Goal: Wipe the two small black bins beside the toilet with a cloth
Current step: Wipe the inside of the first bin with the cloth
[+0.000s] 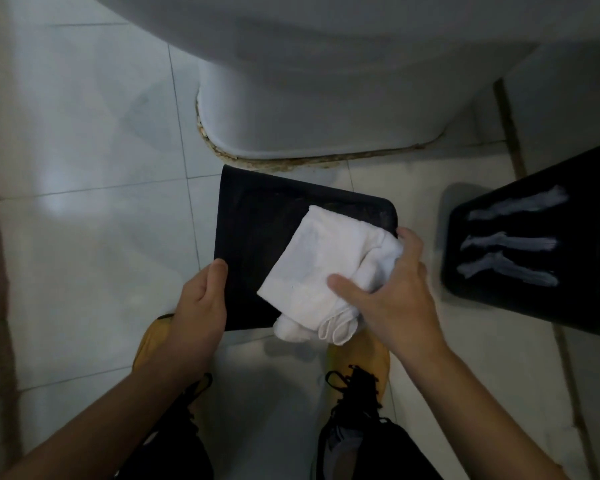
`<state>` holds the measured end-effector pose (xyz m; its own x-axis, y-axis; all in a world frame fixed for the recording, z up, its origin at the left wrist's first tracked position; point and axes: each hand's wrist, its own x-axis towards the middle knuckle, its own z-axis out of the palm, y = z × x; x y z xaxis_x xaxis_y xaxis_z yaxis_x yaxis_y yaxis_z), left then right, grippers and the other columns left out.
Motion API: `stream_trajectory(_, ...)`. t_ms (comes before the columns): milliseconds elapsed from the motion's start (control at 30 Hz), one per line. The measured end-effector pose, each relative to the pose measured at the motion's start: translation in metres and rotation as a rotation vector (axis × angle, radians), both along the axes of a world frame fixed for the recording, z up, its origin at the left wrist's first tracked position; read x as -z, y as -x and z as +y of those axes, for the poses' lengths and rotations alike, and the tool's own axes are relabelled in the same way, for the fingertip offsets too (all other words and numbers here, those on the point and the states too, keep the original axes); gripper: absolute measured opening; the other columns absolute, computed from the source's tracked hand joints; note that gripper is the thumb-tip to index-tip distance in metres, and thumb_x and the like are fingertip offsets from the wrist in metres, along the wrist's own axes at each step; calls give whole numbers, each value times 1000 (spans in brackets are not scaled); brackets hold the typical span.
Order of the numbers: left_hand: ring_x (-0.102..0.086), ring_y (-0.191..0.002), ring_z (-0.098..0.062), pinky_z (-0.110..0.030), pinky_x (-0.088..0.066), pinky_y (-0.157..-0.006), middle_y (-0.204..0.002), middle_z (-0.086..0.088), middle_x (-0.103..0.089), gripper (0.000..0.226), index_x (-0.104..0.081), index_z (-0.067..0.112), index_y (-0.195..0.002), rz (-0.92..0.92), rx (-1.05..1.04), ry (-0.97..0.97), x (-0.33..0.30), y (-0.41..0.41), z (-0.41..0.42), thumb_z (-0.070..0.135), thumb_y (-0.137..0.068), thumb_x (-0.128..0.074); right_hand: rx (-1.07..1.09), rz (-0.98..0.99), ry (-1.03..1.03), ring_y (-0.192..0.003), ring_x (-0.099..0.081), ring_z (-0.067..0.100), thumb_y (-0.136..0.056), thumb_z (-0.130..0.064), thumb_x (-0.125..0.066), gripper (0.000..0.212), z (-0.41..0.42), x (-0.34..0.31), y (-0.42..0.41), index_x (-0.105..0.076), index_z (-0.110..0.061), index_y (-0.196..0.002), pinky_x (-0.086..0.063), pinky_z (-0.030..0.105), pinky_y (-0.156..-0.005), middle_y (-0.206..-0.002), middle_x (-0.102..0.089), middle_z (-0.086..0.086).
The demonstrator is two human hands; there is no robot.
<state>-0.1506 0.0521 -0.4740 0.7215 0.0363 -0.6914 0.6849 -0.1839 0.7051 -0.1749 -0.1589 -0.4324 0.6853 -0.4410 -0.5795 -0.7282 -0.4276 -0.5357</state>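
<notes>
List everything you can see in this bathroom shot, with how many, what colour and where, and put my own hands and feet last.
bin: two, black; one in front of the toilet base, one at right bearing three pale streaks.
cloth: one, white, folded, on the nearer bin.
toilet: one, white, top centre.
floor tiles: pale, with dark grout lines.
left hand: one, gripping the nearer bin's left edge.
right hand: one, holding the cloth.
shoes: two, yellow with black laces, left and right, bottom centre.
</notes>
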Motion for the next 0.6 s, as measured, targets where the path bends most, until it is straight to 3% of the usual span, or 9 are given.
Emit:
stream_trajectory(133, -67, -91, -30, -33, -57, -76, -95, -23, -67, 50, -63, -3, -97, -13, -36, -36, 0, -3, -1, 35, -105, -32, 236, -48, -405, -107, -62, 13, -75, -1, -82, 94, -19, -2, 0, -32, -43, -141, -55, 35, -85, -128, -57, -8)
stream_trajectory(267, -67, -94, -31, -43, -56, -86, -98, -22, -68, 51, -65, -1, -100, -3, -39, -26, 2, -6, -2, 38, -105, -33, 268, -235, -555, -106, -65, 11, -80, 15, -63, 82, -36, -5, -6, -45, -42, -136, -56, 25, -74, -124, -61, -10)
stream_trajectory(333, -66, -98, -25, -40, -54, -91, -103, -14, -69, 45, -66, 10, -104, 43, -73, -16, 4, -5, -1, 40, -104, -33, 154, -336, -411, -103, -61, -3, -81, 19, -54, 83, -37, -3, -10, -43, -40, -137, -52, 16, -78, -122, -58, -15)
stream_trajectory(400, -64, -101, -22, -36, -53, -89, -107, -8, -68, 39, -65, 17, -107, 81, -104, -4, 4, -5, -1, 38, -104, -33, -37, -361, -159, -106, -50, -16, -84, 17, -47, 81, -31, 1, -14, -37, -38, -141, -39, 1, -86, -127, -49, -17)
stream_trajectory(467, -63, -99, -21, -32, -52, -82, -105, -6, -67, 35, -65, 22, -99, 79, -109, -5, 3, -9, -2, 33, -104, -32, -139, -369, 31, -110, -40, -14, -88, 11, -45, 75, -21, 6, -12, -35, -35, -146, -26, -6, -90, -136, -39, -8)
stream_trajectory(533, -61, -105, -22, -36, -51, -89, -112, -5, -65, 35, -63, 25, -102, 66, -79, -28, 3, -13, -3, 32, -104, -29, -186, -381, 163, -116, -34, -3, -94, 0, -48, 63, -14, 12, -7, -38, -34, -146, -26, 0, -100, -139, -31, -3)
stream_trajectory(600, -58, -112, -24, -40, -48, -99, -121, -5, -62, 36, -58, 23, -119, 60, -49, -52, 2, -16, -3, 34, -105, -27, -257, -323, 253, -133, -29, 12, -97, -37, -56, 49, -4, 15, -3, -40, -40, -143, -31, 24, -111, -150, -19, -2)
